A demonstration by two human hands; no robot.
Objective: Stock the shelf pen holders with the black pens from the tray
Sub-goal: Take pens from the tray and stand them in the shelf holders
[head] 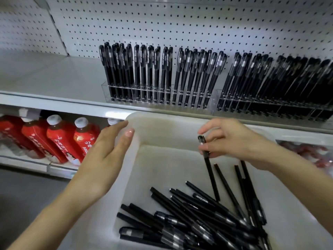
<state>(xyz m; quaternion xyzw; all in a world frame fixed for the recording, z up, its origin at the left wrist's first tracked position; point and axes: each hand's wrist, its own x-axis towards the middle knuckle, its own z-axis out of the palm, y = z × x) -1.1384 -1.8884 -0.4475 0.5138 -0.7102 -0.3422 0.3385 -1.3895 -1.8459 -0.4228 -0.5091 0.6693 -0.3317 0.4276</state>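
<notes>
A white plastic tray sits in front of the shelf with several loose black pens heaped in its near half. My right hand pinches one black pen by its capped end, holding it nearly upright above the pile. My left hand rests flat with straight fingers on the tray's left rim. On the shelf stand two clear pen holders: the left holder is filled with upright black pens, and the right holder is packed with them too.
A white pegboard backs the shelf. The shelf board stretches left of the holders. On the lower shelf at the left stand several red bottles with white caps. Red packaged goods lie blurred at the lower right.
</notes>
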